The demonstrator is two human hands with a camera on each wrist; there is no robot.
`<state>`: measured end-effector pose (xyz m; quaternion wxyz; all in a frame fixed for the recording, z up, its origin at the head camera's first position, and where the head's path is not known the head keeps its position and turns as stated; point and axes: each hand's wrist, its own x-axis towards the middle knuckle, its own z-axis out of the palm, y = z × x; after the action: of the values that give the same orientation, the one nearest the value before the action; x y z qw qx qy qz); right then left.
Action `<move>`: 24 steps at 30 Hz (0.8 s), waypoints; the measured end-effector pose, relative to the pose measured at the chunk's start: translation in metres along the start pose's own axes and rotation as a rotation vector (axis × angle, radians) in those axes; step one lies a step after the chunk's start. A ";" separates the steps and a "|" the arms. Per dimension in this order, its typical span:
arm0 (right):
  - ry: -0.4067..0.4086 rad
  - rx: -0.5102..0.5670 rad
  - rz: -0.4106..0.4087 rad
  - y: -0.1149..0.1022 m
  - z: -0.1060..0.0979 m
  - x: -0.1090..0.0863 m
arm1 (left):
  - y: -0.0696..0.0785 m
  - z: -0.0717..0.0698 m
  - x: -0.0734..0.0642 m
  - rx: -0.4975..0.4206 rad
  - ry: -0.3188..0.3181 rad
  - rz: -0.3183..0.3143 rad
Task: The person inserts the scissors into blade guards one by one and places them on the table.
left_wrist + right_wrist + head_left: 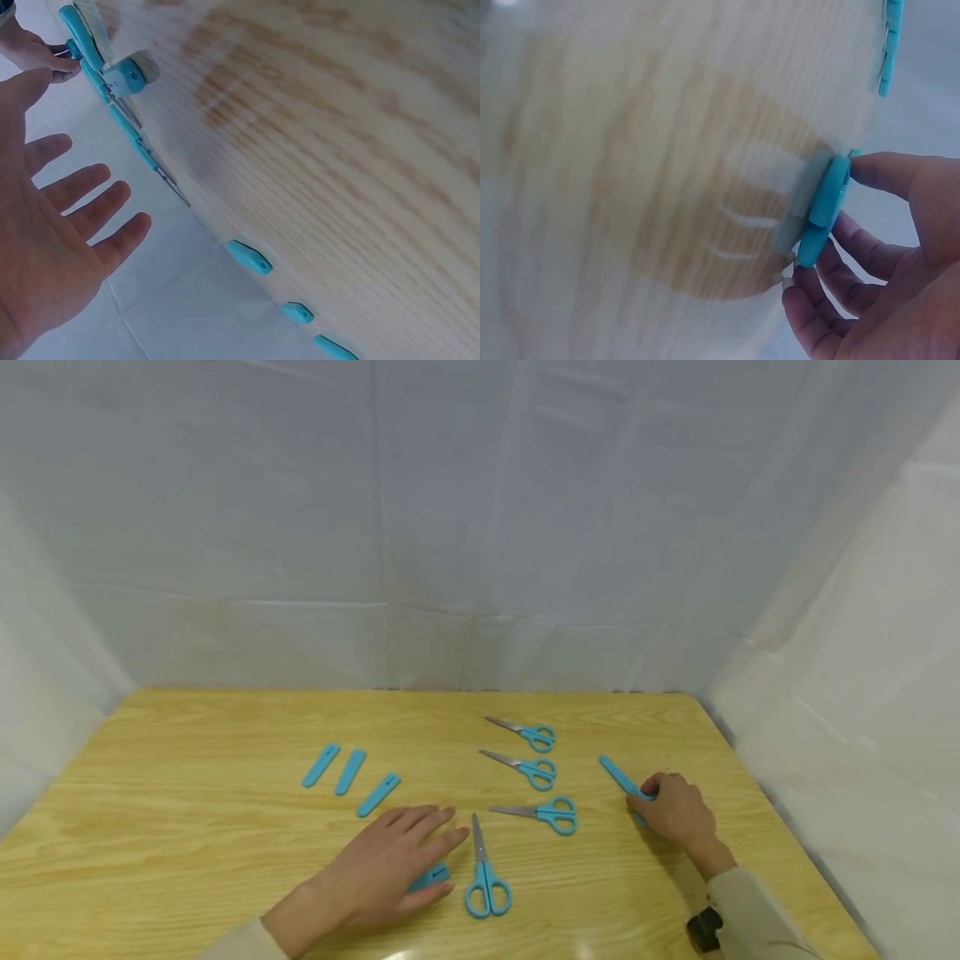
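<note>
My left hand hovers palm down with its fingers extended over a blue blade cover, which it partly hides. In the left wrist view that cover lies on the wood, apart from the fingers. Just right of this hand, a pair of scissors points its bare blades away from me. Over at the right, my right hand pinches the handles of blue scissors whose blades are inside a cover. Thumb and fingers stand on either side of these scissors' handles in the right wrist view.
Three bare-bladed scissors lie in a column at mid-table: far, middle and near. Three blue covers lie to the left: one, another and a third. White sheeting hangs behind the wooden table.
</note>
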<state>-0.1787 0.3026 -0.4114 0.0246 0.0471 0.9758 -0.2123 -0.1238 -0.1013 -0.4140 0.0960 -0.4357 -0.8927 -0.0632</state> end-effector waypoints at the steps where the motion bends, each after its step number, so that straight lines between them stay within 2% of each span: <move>1: -0.003 -0.007 -0.002 0.000 0.000 0.000 | 0.000 0.000 0.000 0.004 0.005 0.001; 6: -0.002 -0.038 -0.034 0.000 0.000 -0.003 | -0.001 0.000 -0.003 0.017 0.005 -0.010; 12: 0.051 -0.026 -0.141 0.000 0.003 -0.006 | -0.003 -0.003 -0.007 0.022 0.006 -0.046; 18: 0.061 0.051 -0.253 -0.006 0.004 -0.009 | -0.004 -0.003 -0.012 -0.010 0.007 -0.119; 24: 0.017 0.142 -0.401 -0.018 0.008 -0.013 | -0.002 -0.003 -0.020 -0.045 0.058 -0.170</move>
<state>-0.1675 0.2820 -0.4107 -0.0297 -0.1445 0.9484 -0.2806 -0.1130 -0.1181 -0.4156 0.1060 -0.3585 -0.9217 -0.1038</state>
